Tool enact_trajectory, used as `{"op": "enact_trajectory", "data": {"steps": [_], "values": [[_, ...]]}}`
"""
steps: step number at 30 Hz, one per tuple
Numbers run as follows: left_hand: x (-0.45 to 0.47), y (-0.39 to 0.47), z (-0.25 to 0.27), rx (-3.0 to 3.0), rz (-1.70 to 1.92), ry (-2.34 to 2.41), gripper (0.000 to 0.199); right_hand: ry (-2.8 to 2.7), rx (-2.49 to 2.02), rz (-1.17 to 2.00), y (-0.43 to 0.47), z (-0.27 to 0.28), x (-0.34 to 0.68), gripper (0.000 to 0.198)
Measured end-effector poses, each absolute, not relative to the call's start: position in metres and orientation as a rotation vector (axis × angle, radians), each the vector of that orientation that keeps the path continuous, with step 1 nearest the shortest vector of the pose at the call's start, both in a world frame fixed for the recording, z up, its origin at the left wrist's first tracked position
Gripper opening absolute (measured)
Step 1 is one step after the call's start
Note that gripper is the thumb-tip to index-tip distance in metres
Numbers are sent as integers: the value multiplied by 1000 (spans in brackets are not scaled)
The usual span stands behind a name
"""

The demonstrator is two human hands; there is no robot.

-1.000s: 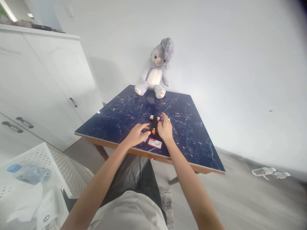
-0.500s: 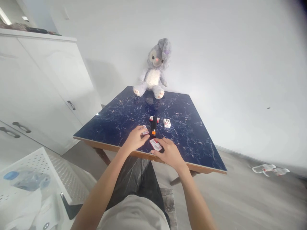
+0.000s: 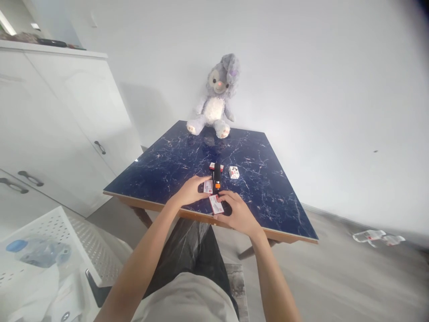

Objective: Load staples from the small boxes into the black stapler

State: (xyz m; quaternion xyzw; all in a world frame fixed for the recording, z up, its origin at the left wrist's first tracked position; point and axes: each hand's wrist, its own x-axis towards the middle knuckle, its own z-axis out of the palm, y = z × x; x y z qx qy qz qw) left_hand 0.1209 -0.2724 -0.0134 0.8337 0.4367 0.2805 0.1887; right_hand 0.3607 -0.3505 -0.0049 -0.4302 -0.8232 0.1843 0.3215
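My left hand point(image 3: 191, 190) has thumb and forefinger at opposite edges of a small white-and-red box point(image 3: 208, 187), which lies against the left side of a black stapler-like object point(image 3: 216, 172) with an orange end patch point(image 3: 217, 185). Closer to the table's front edge, my right hand point(image 3: 237, 212) grips a second white-and-red box point(image 3: 216, 205) between thumb and fingers. That box sits slightly tilted just in front of the black object. Partly covered by the black object's far end is another red-and-white box point(image 3: 212, 166). A white box with dark printing point(image 3: 234, 172) stands to the right, untouched.
The blue marbled table point(image 3: 261, 188) has a grey plush rabbit point(image 3: 214, 103) seated at its back edge against the wall. White cabinets point(image 3: 67, 116) stand at left. A white perforated basket point(image 3: 63, 223) holds plastic bottles at lower left; more bottles point(image 3: 378, 237) lie on the floor at right.
My left hand has moved slightly right and turned its box straighter beside the black object. The box under my right hand has shifted a little, its angle slightly changed.
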Motion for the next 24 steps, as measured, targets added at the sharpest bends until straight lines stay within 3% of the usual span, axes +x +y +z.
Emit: {"op": "enact_trajectory", "data": {"steps": [5,15,19,24], "values": [[123,-275,-15,2341,857,1197,65,-2189,-1126,536,-350,-5,360,27],[121,-282,-8,2050,1244,1398,32,-2107,-1058,628,-353,-5,367,28],[120,-292,0,2068,1293,1217,17,-1914,-1088,617,-352,-7,371,28],[121,-290,1,1954,1208,1018,33,-1851,-991,352,-315,11,348,26]]}}
